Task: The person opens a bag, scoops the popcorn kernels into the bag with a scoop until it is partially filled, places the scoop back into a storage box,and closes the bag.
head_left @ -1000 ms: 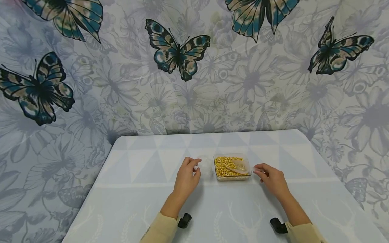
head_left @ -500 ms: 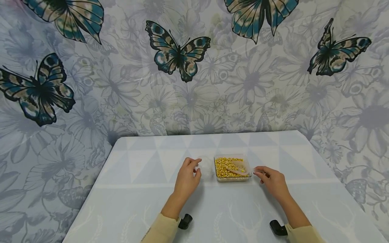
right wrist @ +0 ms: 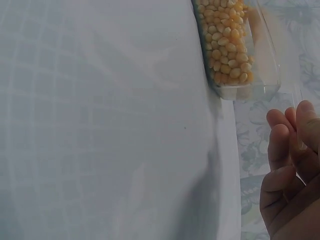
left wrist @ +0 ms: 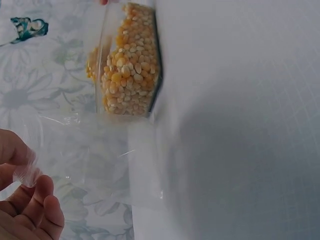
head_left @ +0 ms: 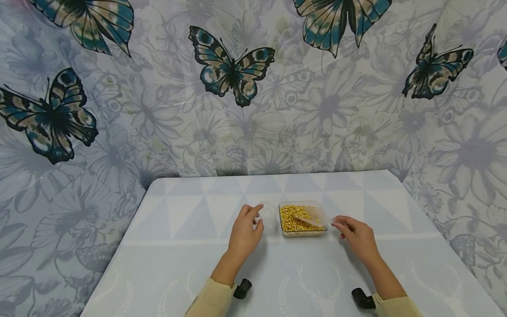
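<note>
A clear rectangular container [head_left: 303, 233] of yellow corn kernels [left wrist: 131, 70] stands on the table between the hands. To its left, my left hand [head_left: 244, 231] pinches the upper edge of a clear plastic bag [left wrist: 95, 155], which hangs beside the container. My right hand [head_left: 356, 237] is at the container's right side. Between thumb and fingers it pinches the thin clear handle of a translucent scoop [head_left: 312, 215], whose bowl sits among the kernels. In the right wrist view the right hand [right wrist: 295, 170] covers part of the handle.
The table [head_left: 166, 268] has a pale patterned cover, and its far edge meets a butterfly-printed cloth backdrop [head_left: 245, 136]. A black wrist device [head_left: 242, 289] sits at the left cuff, another black device [head_left: 362, 298] at the right.
The scoop has shifted and tilted inside the container, and fewer kernels show in its bowl. Both hands keep almost the same places; the left still holds the bag.
</note>
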Motion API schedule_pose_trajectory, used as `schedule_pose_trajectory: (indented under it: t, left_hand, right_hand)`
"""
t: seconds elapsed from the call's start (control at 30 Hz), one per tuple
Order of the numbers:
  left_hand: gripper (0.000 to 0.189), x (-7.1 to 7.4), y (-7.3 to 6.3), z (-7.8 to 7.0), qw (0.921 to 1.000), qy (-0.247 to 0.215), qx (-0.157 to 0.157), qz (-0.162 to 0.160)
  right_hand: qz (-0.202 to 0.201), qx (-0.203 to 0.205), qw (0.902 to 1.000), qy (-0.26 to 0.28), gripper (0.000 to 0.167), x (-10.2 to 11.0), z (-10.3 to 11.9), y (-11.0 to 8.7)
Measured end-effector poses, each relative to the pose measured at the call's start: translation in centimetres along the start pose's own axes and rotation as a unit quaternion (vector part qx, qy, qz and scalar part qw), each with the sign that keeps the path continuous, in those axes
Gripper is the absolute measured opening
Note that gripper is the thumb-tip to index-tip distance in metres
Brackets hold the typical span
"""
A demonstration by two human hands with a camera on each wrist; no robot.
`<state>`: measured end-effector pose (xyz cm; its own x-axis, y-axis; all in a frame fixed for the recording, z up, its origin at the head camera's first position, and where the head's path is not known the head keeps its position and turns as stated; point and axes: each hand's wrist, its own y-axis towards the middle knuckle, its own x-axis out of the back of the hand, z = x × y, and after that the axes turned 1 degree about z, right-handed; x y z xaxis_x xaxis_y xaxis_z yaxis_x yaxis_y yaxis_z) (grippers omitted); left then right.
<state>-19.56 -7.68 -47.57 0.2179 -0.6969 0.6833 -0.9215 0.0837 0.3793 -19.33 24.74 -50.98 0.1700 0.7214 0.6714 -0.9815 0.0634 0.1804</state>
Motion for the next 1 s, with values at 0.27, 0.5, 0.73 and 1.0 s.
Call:
schedule_pose_trajectory:
  t: [0.27, 0.5, 0.73, 1.0]
  left_hand:
    - [0.041, -0.5, 0.5, -0.6, 0.9999, 0.000, 0.008, 0.009]
    - [0.041, -0.8, 0.6, -1.1, 0.9998, 0.002, 0.011, 0.016]
    - [0.043, -1.0, 0.4, -1.1, 0.9995, 0.002, 0.020, 0.025]
    - [0.045, -1.1, 0.7, -1.4, 0.9997, 0.001, 0.004, 0.025]
  right_hand:
    - [0.003, -0.008, 1.0000, 0.001, 0.022, 0.8, -0.1, 0.5]
    - [0.007, -0.009, 0.9999, 0.004, 0.023, 1.2, -0.3, 0.6]
    - [0.005, -0.016, 0.9997, 0.017, 0.023, 1.2, -0.3, 0.3]
    - [-0.008, 0.006, 0.9997, 0.024, 0.022, 1.6, 0.6, 0.4]
